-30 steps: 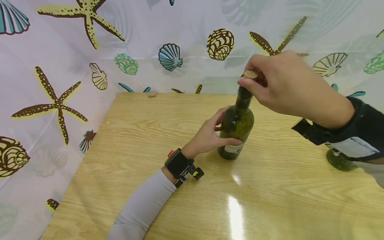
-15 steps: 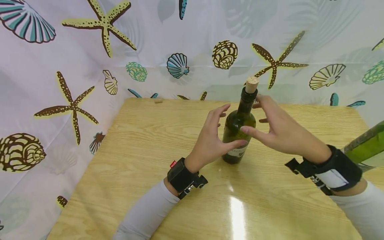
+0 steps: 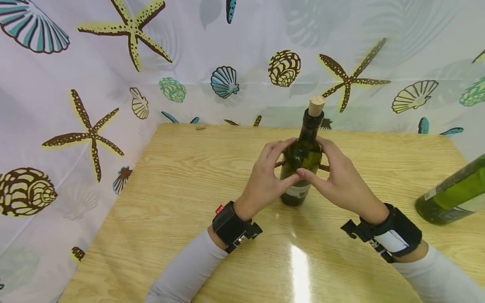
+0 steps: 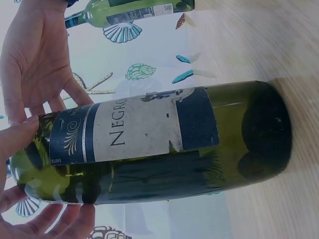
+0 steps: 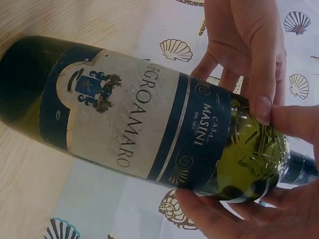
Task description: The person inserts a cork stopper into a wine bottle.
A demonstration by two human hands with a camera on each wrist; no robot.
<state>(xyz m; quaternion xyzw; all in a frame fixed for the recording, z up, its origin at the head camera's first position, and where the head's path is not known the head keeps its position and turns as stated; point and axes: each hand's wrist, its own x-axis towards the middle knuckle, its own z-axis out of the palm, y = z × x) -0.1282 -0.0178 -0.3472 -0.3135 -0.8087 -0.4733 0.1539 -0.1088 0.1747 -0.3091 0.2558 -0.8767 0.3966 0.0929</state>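
Observation:
A dark green wine bottle (image 3: 307, 152) stands upright on the wooden table, with a pale cork (image 3: 316, 106) sticking partly out of its neck. My left hand (image 3: 265, 176) grips the left side of its shoulder. From the other side, my right hand (image 3: 344, 179) holds the same part, and the two thumbs meet at the front. A worn white and dark blue label (image 5: 134, 112) shows in the right wrist view, with the word Negroamaro on it. The far fingers are partly hidden behind the glass in the head view.
Another green bottle (image 3: 443, 202) stands to the right, cut off by the frame edge. A small tan piece (image 3: 201, 126) lies at the table's back left edge. Behind the table (image 3: 182, 181) hangs a curtain (image 3: 250, 38) printed with shells and starfish.
My right hand has let go of the cork and come down to the bottle's shoulder, closing round it. The left hand loosened slightly, then took hold again. The head view has shifted.

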